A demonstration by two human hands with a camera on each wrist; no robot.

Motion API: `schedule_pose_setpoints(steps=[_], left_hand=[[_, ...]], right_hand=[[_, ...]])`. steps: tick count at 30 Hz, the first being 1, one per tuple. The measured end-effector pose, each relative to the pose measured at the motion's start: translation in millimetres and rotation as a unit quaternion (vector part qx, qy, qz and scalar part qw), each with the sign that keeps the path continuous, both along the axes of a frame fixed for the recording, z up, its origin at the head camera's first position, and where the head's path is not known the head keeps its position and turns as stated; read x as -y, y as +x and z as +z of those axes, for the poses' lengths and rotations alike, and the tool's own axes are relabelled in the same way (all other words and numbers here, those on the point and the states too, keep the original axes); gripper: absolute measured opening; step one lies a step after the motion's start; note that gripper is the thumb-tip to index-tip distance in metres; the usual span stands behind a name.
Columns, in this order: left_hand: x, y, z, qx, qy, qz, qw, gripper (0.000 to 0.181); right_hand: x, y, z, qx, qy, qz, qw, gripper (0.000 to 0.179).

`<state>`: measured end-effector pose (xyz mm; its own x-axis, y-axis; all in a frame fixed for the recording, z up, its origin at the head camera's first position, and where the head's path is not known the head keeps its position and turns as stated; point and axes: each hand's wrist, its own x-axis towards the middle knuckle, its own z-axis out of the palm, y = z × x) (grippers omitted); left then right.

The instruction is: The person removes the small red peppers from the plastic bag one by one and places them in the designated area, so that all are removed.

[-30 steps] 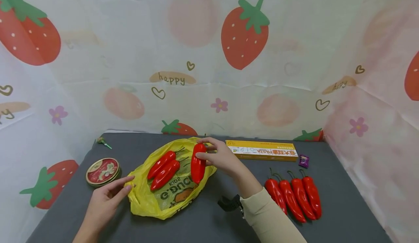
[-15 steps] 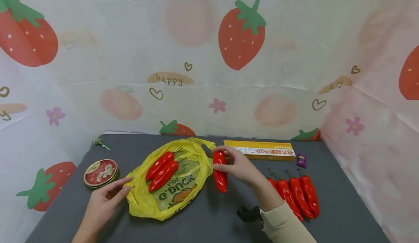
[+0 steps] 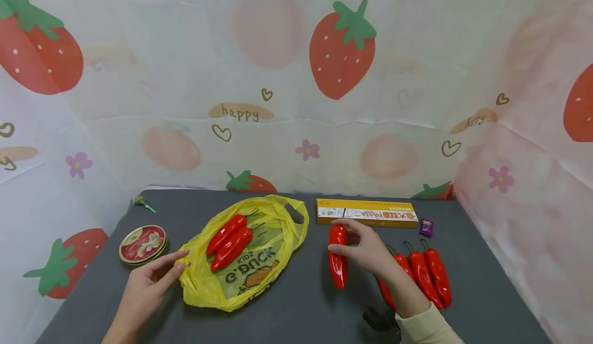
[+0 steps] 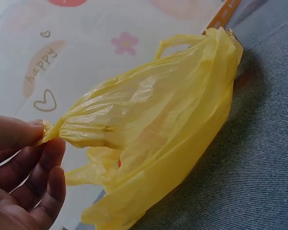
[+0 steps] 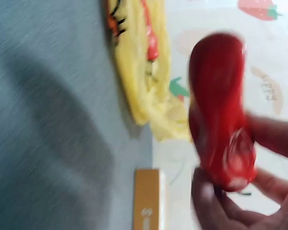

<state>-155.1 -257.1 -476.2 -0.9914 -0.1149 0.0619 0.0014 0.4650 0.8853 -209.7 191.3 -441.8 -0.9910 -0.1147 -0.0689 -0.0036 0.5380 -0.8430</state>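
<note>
My left hand (image 3: 150, 287) pinches the left rim of a yellow plastic bag (image 3: 199, 285); the left wrist view shows the film gathered between thumb and fingertips (image 4: 53, 148). Two red chili peppers (image 3: 233, 248) lie side by side inside the opened bag. To the right of the bag, my right hand (image 3: 370, 246) grips another red chili pepper (image 3: 338, 256) near its stem end, holding it tip down above the table, its shadow beneath. In the right wrist view this pepper (image 5: 218, 105) fills the fingers. Several more peppers (image 3: 433, 277) lie in a row at the right, partly behind my right forearm.
A yellow pasta box (image 3: 368, 213) lies along the back, with a small purple wrapped candy (image 3: 426, 227) at its right end. A round red tin (image 3: 142, 243) stands left of the bag, and a small green sprig (image 3: 143, 203) lies at the back left corner.
My right hand has carried its chili pepper from over the bag out to the right, above the grey table. The left hand keeps its hold on the bag's rim.
</note>
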Motion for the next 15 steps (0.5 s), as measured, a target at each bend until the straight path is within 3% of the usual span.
schedule_pose_setpoints(steps=[8, 15], left_hand=[[0.7, 1.6, -0.3, -0.002, 0.002, 0.004, 1.0000, 0.044], [-0.8, 0.4, -0.7, -0.009, 0.008, -0.009, 0.9999, 0.044]], right_hand=[[-22, 6.6, -11.9, -0.023, 0.081, -0.018, 0.9963, 0.057], [-41, 15.0, -21.6, -0.045, 0.147, 0.000, 0.9880, 0.054]])
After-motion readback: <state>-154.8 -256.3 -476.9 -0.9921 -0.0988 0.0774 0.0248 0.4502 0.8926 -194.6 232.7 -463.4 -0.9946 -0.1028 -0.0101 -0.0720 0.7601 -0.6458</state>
